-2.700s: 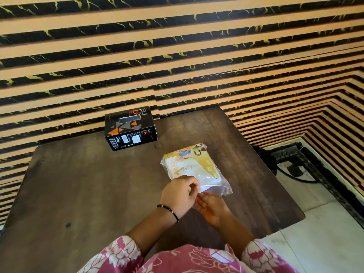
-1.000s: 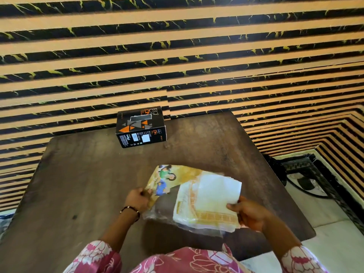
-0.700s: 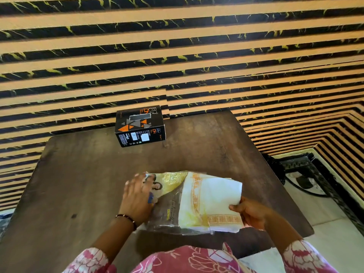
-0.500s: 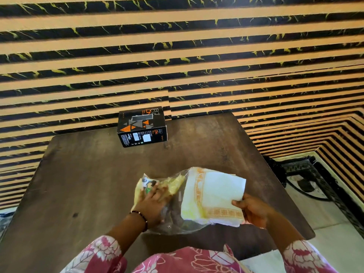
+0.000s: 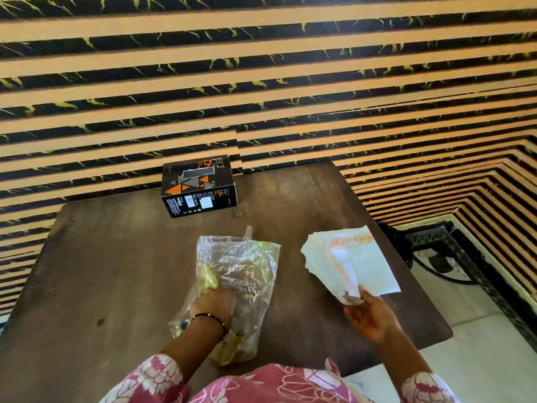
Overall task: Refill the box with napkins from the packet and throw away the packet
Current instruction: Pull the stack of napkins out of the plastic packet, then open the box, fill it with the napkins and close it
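My right hand (image 5: pixel 370 317) pinches the near corner of a white napkin stack (image 5: pixel 351 258) with an orange border, held above the right side of the table. The clear plastic packet (image 5: pixel 241 274), crumpled and with yellow print, stands up in the middle of the table, and my left hand (image 5: pixel 213 306) grips its lower part. No napkins are visible inside the packet. The black box (image 5: pixel 200 187) with orange triangles sits at the far edge of the table by the wall, apart from both hands, and looks closed.
The dark wooden table (image 5: pixel 101 271) stands against a striped black-and-tan wall (image 5: pixel 261 82). Its right edge drops to a pale tiled floor (image 5: pixel 479 359), where a dark cable and a black object (image 5: pixel 406 251) lie near the wall.
The napkin stack has come fully out of the packet and moved right in my right hand. My left hand has pulled the packet left and stood it upright.
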### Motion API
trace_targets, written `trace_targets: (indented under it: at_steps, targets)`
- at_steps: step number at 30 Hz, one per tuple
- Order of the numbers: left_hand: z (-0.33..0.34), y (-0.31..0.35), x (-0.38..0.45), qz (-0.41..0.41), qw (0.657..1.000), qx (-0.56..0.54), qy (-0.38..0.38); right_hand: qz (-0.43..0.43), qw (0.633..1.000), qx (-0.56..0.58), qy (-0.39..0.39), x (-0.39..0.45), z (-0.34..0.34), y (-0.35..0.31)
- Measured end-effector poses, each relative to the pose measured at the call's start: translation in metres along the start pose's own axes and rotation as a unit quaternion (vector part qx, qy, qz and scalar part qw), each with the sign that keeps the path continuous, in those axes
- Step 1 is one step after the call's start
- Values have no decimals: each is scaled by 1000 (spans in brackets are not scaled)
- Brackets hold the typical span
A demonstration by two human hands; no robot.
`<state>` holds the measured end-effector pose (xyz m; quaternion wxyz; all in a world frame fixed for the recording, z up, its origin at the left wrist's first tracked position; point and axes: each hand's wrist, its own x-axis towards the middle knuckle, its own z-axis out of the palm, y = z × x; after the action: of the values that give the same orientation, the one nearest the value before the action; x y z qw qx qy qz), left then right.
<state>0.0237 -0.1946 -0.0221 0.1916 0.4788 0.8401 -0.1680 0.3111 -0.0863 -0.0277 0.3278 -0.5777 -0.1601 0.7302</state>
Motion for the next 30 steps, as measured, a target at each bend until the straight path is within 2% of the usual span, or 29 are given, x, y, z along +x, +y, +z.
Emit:
trace_targets:
  at_steps: [2, 4, 7, 10, 11, 13, 15, 17, 19, 21, 23, 25, 28, 30]
  targets:
    - [1, 0, 1, 22, 1000, 2, -8, -18, 993, -109, 41, -8, 4, 1]
    - [3, 1, -1, 43, 999, 2, -7, -24, 969, -238, 67, -15, 2, 4]
    - [3, -1, -1, 63, 997, -17, 50, -11, 933, -353, 69, -24, 5, 5]
    - [7, -6, -3, 96, 982, -49, 157, -96, 910, -403, 6, -38, 39, 9]
    - [9, -6, -4, 94, 981, -56, 160, -133, 894, -426, -33, -42, 56, 15]
    - [16, -8, -6, 75, 986, -70, 130, -215, 829, -504, -116, -43, 91, 33]
    - [26, -7, -7, 54, 992, -59, 100, -270, 727, -608, -166, -41, 113, 56]
    - [37, -10, -9, 18, 991, -82, 102, -274, 631, -693, -215, -37, 123, 78]
    - [46, -18, -16, -20, 985, -105, 132, -272, 587, -730, -222, -31, 124, 92]
    - [58, -27, -22, -43, 986, -105, 121, -297, 543, -752, -225, -24, 122, 103]
    - [69, -34, -30, -63, 982, -133, 120, -360, 459, -783, -216, -14, 122, 115]
    - [77, -42, -36, -87, 974, -153, 140, -400, 416, -783, -231, -6, 130, 119]
    - [91, -61, -48, -126, 965, -197, 116, -366, 380, -793, -303, 1, 144, 129]
    - [99, -73, -53, -144, 960, -210, 113, -407, 355, -785, -303, 5, 151, 137]
